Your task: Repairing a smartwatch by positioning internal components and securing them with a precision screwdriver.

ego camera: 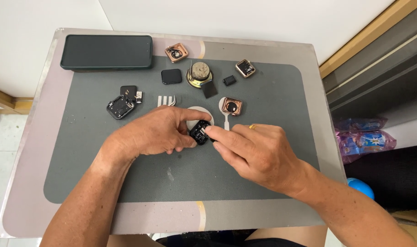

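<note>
Phone: a dark phone (106, 51) is lying face down at the far left corner of the desk (30, 151), its long side running along the far edge.
Opened case: a black watch body (120, 107) is resting left of centre on the grey mat (172, 178), well apart from the hands.
Left hand: the left hand (156, 132) is being curled round a small black watch case (200, 132), thumb over the top and fingers beneath, closed on it from the left.
Watch case: it is being held just above the mat near the desk's middle, between both hands and in front of a white round mark; its long axis cannot be told.
Right hand: the right hand (254, 151) is being brought in from the right, fingertips (209, 130) pinched against the case's right edge; whether anything small is being gripped cannot be told.
Relation: the case is lying right of the left grip and left of the right fingertips, both equally near.
Far edge: copper-coloured watch shells (232, 106) and a round speaker (199, 73) are sitting beyond.
</note>
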